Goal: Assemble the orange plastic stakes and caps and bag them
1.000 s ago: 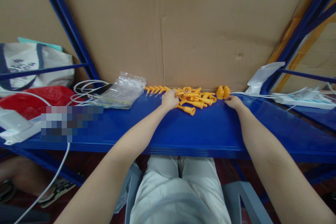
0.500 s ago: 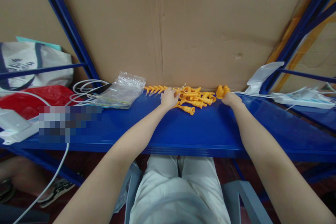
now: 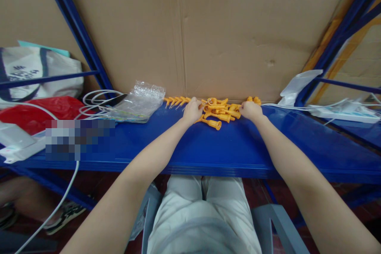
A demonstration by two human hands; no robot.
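Observation:
Several orange plastic pieces (image 3: pixel 218 111) lie in a pile on the blue shelf. My left hand (image 3: pixel 193 110) is at the pile's left end, fingers closed; what they hold is hidden. At the right end of the pile is my right hand (image 3: pixel 251 110), its fingers curled in at the orange pieces, with their grip too small to make out. Behind my right hand stands a small group of orange parts (image 3: pixel 256 100), partly covered by it. A row of orange corkscrews (image 3: pixel 177 101) with metal spirals lies left of my left hand.
Clear plastic bags (image 3: pixel 138 105) and white cables (image 3: pixel 97 101) lie to the left, beside a red bag (image 3: pixel 44 113). A power strip (image 3: pixel 343 113) is at the right. Cardboard (image 3: pixel 220 35) stands behind the blue shelf (image 3: pixel 223 152). A person's leg shows at lower left.
My right hand has moved left from the small orange group to the right end of the pile. My left hand has stayed nearly in place.

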